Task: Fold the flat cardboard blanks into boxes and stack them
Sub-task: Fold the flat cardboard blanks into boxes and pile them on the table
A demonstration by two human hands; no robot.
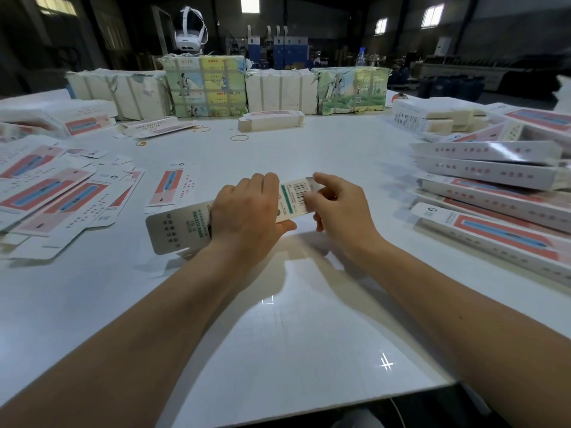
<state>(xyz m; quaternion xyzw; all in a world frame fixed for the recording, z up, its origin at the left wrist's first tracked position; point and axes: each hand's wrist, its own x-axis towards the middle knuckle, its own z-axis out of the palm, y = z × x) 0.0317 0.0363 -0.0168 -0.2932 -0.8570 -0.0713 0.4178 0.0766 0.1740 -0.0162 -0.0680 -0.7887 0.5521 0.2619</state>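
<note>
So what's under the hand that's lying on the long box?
Under the left hand is the middle of the box, printed ends sticking out either side. The right hand pinches the barcode end. The covered print can't be seen.

one head-worn wide-angle view looks forward and down, close over the white table (278, 335), hall beyond.

left hand (247, 211): palm down, fingers curled, gripping
right hand (336, 208): fingertips pinching
forearms: both stretched forward, bare
</note>
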